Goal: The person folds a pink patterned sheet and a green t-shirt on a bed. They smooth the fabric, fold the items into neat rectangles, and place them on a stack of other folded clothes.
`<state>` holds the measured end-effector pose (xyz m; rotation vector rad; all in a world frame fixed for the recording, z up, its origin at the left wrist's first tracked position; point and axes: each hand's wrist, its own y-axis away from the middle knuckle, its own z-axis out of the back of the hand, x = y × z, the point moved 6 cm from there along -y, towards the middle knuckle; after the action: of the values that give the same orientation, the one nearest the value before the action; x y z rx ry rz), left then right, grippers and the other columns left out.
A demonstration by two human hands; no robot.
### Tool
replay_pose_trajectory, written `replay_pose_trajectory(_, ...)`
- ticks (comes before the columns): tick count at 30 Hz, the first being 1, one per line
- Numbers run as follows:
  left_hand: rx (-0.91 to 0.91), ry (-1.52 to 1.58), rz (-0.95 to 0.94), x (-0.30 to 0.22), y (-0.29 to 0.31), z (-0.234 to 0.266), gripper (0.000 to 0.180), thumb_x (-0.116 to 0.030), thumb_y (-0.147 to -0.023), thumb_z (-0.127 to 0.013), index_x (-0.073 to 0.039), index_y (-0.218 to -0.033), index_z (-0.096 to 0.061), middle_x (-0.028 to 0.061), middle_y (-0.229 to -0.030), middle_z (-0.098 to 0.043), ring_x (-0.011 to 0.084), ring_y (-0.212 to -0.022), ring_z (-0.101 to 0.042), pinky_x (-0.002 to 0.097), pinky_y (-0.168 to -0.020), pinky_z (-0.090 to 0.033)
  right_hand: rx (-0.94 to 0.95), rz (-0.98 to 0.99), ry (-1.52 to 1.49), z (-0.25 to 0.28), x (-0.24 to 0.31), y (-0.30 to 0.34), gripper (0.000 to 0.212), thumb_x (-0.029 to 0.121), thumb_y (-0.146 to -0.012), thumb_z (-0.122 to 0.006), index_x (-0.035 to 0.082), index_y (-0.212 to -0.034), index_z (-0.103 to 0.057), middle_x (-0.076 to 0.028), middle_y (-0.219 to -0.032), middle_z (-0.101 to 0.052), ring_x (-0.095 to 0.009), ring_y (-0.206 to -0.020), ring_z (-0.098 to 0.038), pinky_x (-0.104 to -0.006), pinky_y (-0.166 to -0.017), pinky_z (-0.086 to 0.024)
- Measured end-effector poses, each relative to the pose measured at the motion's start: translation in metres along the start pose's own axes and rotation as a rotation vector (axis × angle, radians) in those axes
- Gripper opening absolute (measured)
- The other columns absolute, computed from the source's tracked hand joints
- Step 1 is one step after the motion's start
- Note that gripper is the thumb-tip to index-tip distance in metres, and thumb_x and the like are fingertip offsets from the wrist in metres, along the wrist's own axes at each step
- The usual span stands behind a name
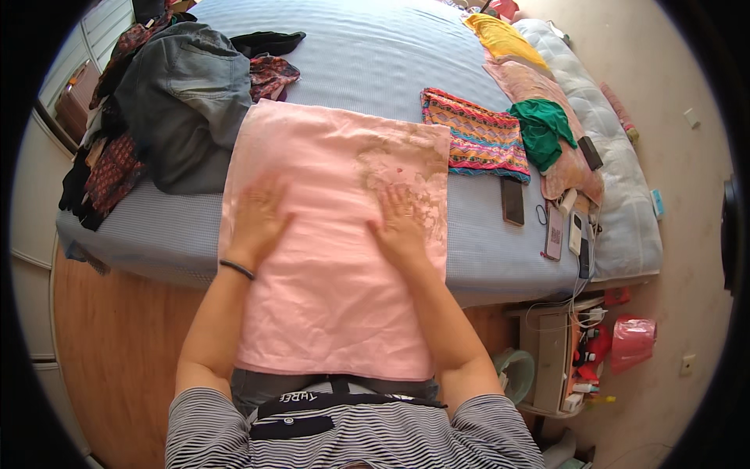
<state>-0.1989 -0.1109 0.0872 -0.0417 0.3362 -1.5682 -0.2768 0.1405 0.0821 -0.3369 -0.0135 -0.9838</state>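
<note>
A pink rectangular cloth point(328, 211) with a gold flower print lies spread over the bed's near edge, its lower part draping toward my body. My left hand point(263, 215) rests flat on its left side, fingers apart and slightly blurred. On the right side, next to the gold print, my right hand point(400, 223) presses flat with fingers stretched out. Neither hand grips anything. To the right of the pink cloth is a folded, patterned, multicoloured cloth point(476, 134), partly touching its edge.
Dark clothes with grey jeans point(183, 102) are heaped on the bed's left. At right lie a green cloth point(541, 129), a yellow pillow point(508, 41), a dark phone point(512, 202) and other devices with cables. A small cabinet point(543, 359) stands below, near the wall.
</note>
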Motion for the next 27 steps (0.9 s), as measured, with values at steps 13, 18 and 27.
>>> replay_pose_trajectory(13, 0.112, 0.054, 0.163, -0.002, 0.140, 0.015, 0.053, -0.035, -0.091, -0.048, -0.015, -0.139, -0.039, 0.0110, -0.150, -0.024, 0.0286, -0.140, -0.016, 0.0463, -0.113, -0.009, 0.278, -0.262, 0.149, 0.028, -0.020, 0.141, 0.064, 0.043, -0.095, -0.037, 0.008, -0.146, -0.019, -0.010, -0.153, -0.017, -0.026, -0.141, -0.015, -0.0454, -0.113, -0.009)
replay_pose_trajectory(18, 0.090, 0.489, 0.726, 0.116, 0.245, -0.025, 0.050, -0.037, -0.091, -0.053, -0.006, -0.130, -0.047, 0.0154, -0.133, -0.046, 0.0240, -0.122, -0.043, 0.0417, -0.103, -0.032, 0.076, -0.544, -0.212, 0.051, -0.086, 0.221, 0.053, 0.029, -0.094, -0.049, -0.001, -0.136, -0.036, -0.020, -0.135, -0.041, -0.027, -0.124, -0.040, -0.0404, -0.101, -0.032)
replay_pose_trajectory(27, 0.056, 1.613, 0.763, 0.023, 0.247, 0.002, 0.043, -0.014, -0.082, -0.069, 0.005, -0.117, -0.052, 0.0097, -0.111, -0.060, 0.0156, -0.095, -0.060, 0.0285, -0.084, -0.049, 0.158, -0.781, -1.387, 0.039, -0.031, 0.281, 0.025, 0.019, -0.083, -0.069, -0.002, -0.095, -0.061, -0.003, -0.087, -0.060, -0.010, -0.081, -0.053, -0.0256, -0.071, -0.043)
